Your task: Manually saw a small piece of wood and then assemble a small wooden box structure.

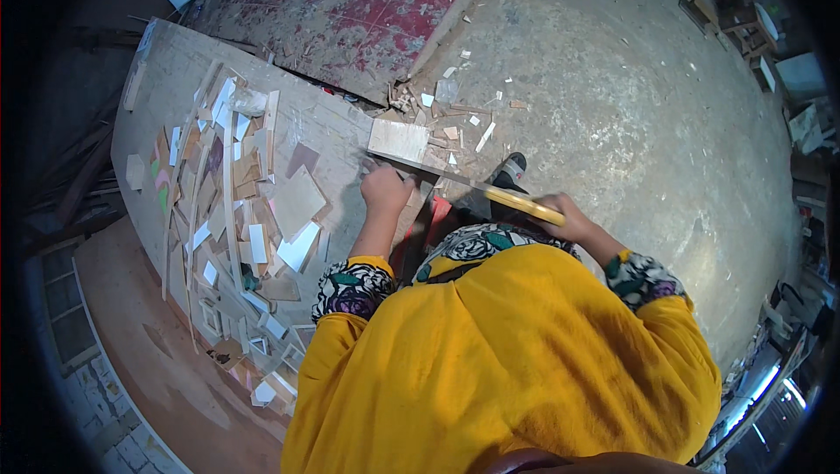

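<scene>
My right hand is closed around the yellow handle of a handsaw. The saw's thin blade runs leftward along the near edge of a pale, flat wooden board. That board lies at the right edge of a large worktable, close to the corner. On the near side of the blade, my left hand is closed at the board's edge, its fingers curled and partly hidden. How deep the blade sits in the wood cannot be made out.
Wood offcuts, white pieces and long thin strips cover the table on the left. Small scraps litter the concrete floor beyond the board. My shoe is beneath the saw. A dusty red tiled area lies farther off.
</scene>
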A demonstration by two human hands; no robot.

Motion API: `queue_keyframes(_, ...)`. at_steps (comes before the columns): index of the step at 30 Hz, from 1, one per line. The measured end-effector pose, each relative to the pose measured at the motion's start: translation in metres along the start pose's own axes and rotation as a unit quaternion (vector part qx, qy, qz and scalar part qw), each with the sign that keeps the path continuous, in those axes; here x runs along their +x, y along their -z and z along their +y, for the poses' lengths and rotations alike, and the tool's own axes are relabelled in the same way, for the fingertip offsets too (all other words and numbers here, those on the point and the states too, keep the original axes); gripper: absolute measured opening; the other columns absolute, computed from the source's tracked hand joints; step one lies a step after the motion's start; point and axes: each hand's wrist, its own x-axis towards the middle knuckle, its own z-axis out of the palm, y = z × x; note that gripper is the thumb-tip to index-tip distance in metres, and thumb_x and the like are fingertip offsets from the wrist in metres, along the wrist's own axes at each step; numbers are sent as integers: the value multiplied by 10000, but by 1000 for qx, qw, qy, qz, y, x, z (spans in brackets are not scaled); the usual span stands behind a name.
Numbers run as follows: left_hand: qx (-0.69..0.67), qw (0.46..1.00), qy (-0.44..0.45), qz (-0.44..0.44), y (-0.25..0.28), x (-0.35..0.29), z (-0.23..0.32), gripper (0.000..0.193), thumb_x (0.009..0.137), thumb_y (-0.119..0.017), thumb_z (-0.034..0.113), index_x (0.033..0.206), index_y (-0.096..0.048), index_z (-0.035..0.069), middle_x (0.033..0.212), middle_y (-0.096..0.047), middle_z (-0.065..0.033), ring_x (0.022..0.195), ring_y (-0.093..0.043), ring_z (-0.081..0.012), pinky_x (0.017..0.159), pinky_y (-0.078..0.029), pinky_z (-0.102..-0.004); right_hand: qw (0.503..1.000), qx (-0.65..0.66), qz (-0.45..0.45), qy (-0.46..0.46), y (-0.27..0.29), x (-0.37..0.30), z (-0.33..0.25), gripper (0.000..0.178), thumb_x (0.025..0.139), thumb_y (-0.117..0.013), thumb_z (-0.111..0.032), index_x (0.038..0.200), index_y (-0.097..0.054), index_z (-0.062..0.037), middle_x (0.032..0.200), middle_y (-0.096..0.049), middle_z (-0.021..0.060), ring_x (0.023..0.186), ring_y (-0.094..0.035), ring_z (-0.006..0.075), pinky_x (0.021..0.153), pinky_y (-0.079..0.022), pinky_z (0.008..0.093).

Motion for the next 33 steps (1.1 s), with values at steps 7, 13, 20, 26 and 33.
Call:
queue_keyframes(7,2,1000,-1,-22,15,-2,6,612,689,-706,442,1037,-622,-55,1273,-396,-385,988,-587,-437,792,-522,-407,999,-28,9,38,-23,37,2,121,735,-639,-144,808,-603,-54,752,-600,171,712,-591,363,617,-464,401)
queue_keyframes(13,-5,992,8,-124,15,2,1,631,696,-699,444,1067,-605,-58,1280,-414,-353,995,-584,-432,801,-520,-402,996,-83,-15,17,-23,37,-17,121,716,-619,-141,793,-586,-54,755,-596,172,736,-585,372,625,-462,406)
queue_keyframes(20,54,998,-3,29,5,-5,6,560,677,-720,420,991,-634,-36,1171,-528,-274,932,-616,-357,750,-525,-393,997,-73,-17,19,-21,31,0,158,703,-629,-193,789,-595,-65,756,-596,181,733,-584,376,634,-465,425)
queue_keyframes(26,30,998,10,-50,17,0,3,554,685,-714,420,990,-638,-36,1166,-528,-271,903,-619,-351,752,-525,-391,994,-104,-21,25,-34,59,-15,173,706,-634,-204,790,-592,-59,773,-595,187,751,-585,373,649,-466,419)
queue_keyframes(33,18,1000,-1,-8,9,-3,2,633,702,-697,440,1076,-603,-62,1287,-415,-339,1080,-537,-446,835,-509,-403,997,-62,-35,3,-1,6,2,151,712,-638,-164,793,-576,-52,780,-594,186,760,-583,372,645,-466,418)
